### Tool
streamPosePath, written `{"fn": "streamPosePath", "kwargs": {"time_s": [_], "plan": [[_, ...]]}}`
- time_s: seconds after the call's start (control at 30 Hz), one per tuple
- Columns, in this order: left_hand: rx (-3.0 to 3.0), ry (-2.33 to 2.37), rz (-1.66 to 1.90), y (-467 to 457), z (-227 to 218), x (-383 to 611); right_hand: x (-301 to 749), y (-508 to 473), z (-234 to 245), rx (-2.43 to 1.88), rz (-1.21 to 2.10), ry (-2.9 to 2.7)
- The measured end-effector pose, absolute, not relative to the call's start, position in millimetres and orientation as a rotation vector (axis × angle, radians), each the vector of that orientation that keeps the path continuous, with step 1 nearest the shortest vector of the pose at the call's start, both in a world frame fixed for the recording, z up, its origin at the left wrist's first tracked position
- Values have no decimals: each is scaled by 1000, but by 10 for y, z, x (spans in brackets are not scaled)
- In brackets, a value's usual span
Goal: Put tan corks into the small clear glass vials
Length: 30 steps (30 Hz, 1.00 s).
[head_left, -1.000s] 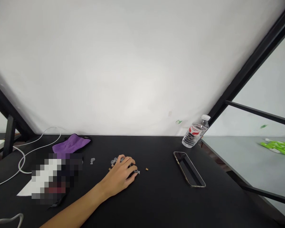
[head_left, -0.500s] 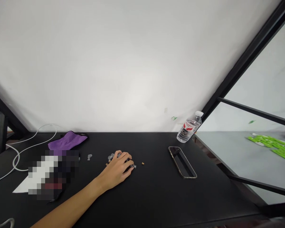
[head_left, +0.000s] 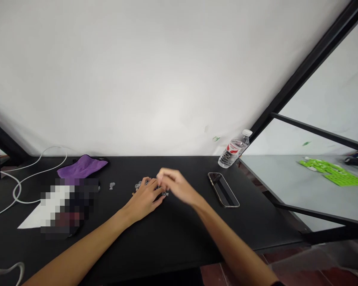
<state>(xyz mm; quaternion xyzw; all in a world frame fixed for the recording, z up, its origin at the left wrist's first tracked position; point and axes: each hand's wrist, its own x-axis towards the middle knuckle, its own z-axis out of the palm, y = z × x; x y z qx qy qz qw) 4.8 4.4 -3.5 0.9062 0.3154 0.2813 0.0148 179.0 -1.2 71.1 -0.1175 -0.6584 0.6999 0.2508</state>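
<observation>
My left hand (head_left: 144, 198) lies palm down on the black desk (head_left: 173, 238), its fingers curved over a cluster of small shiny metal pieces (head_left: 140, 185). Whether it grips any of them is hidden. My right hand (head_left: 176, 186) hovers just right of and above the left, smeared by motion, its fingers bent toward the same pieces. One more small metal piece (head_left: 112, 185) lies alone to the left of the cluster.
A phone (head_left: 223, 189) lies face up right of my hands, and a water bottle (head_left: 234, 149) leans at the back right. A purple cloth (head_left: 82, 167), white cables (head_left: 20, 186) and a blurred item sit left. A grey table holds a green object (head_left: 331, 174).
My right hand has come into view and reached in beside the left hand. The view has shifted, so the desk things sit higher and further left. The left hand stays on the pieces.
</observation>
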Motion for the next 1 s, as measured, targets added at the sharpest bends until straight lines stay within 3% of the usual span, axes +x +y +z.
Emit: {"fn": "streamPosePath", "kwargs": {"time_s": [0.1, 0.2, 0.6, 1.0], "plan": [[2809, 1008, 761, 34, 3, 43, 2183, 449, 421, -994, 1065, -1755], [2797, 1042, 715, 31, 21, 40, 2379, 586, 172, -1145, 872, -1851], [2799, 992, 712, 36, 38, 30, 2761, 497, 258, -1141, 1165, -2255], [2810, 966, 737, 30, 95, -22, 2842, 478, 362, -1047, 1239, -2459]]}}
